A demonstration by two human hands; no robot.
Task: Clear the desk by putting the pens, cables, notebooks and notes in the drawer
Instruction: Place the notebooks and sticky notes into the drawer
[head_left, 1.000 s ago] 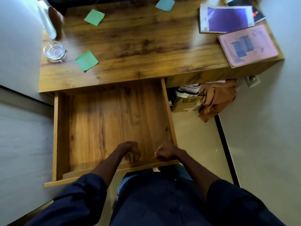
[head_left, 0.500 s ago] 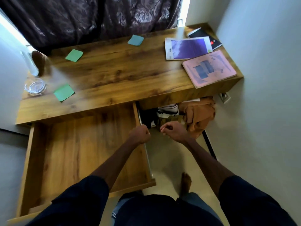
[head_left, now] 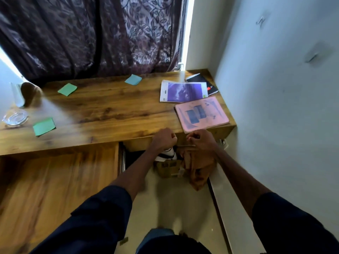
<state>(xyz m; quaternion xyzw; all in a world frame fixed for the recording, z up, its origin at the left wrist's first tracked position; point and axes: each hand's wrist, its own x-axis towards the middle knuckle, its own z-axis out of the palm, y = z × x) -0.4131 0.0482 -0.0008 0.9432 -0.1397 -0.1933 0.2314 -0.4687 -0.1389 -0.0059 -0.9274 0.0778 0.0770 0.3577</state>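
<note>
we hold both hands out in front of us at the near edge of the desk (head_left: 113,114). our left hand (head_left: 163,139) is curled into a loose fist with nothing in it, and our right hand (head_left: 199,140) is curled the same way just beside it, the two not touching. the right hand sits just below the near corner of the pink notebook (head_left: 201,113), which lies at the right end of the desk and overhangs the edge a little. behind it lies a purple notebook (head_left: 183,91), and a black notebook (head_left: 201,82) is partly tucked under that one by the wall. two green notes (head_left: 44,126) (head_left: 67,89) and a blue note (head_left: 133,79) lie apart on the left and middle of the desk. the drawer (head_left: 55,180) stands pulled out at lower left, bare wood showing inside. a glass dish (head_left: 14,118) sits at the far left.
</note>
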